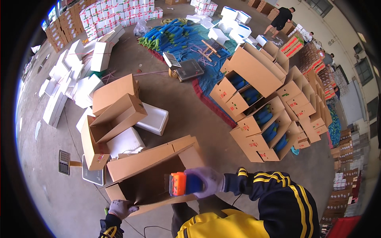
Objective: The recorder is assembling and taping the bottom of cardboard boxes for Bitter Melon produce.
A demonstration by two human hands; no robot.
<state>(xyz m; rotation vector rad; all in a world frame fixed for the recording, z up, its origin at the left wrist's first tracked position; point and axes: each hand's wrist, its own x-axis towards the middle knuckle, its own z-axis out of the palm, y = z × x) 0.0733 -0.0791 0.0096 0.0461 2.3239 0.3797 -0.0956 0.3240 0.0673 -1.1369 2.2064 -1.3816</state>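
Before me is an open cardboard box, tilted, with its dark inside facing up. My left hand, in a grey glove, grips the box's near left corner with the fingers over its edge. My right hand, also gloved, is closed round a blue-and-orange hand tool; its exact kind is not clear. I hold the tool over the right part of the box, its orange end pointing left. Whether the tool touches the cardboard cannot be made out.
Empty cartons and a white foam box lie beyond my box. A platform scale is at the left. Cartons holding blue-wrapped produce stand at the right. Farther off are a blue tarp, another scale and a person.
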